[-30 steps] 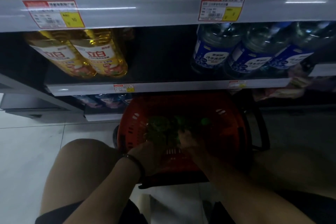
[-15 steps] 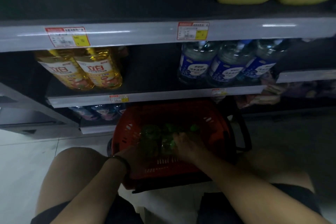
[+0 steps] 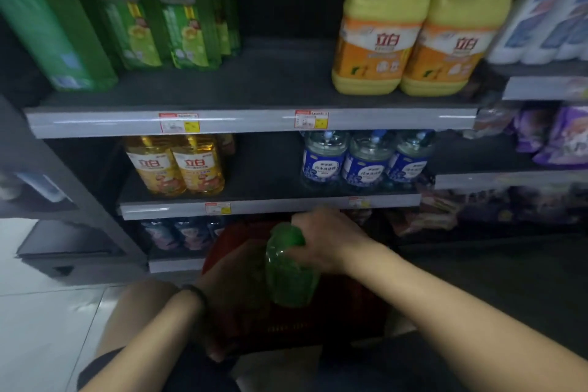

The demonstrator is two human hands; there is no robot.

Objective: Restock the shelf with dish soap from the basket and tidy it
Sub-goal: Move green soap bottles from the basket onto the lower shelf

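Note:
My right hand (image 3: 321, 234) grips a green dish soap bottle (image 3: 288, 274) by its top and holds it upright above the red basket (image 3: 359, 309) on the floor in front of my knees. My left hand (image 3: 227, 293), with a dark band on the wrist, holds the basket's near left rim; it is dim and partly blurred. On the top shelf (image 3: 254, 121) stand matching green bottles (image 3: 178, 13) at the left and two yellow jugs (image 3: 413, 32) at the right. Bare shelf shows between them.
The middle shelf (image 3: 270, 205) carries golden bottles (image 3: 176, 165) on the left and blue-labelled clear bottles (image 3: 366, 159) on the right. Small bottles (image 3: 178, 234) sit on the lowest shelf behind the basket. Purple packs (image 3: 560, 137) fill the unit to the right. White floor tiles lie at the left.
My right hand has lifted a green bottle up out of the basket. The view has tilted upward, bringing the top shelf into sight. My left hand stays at the basket.

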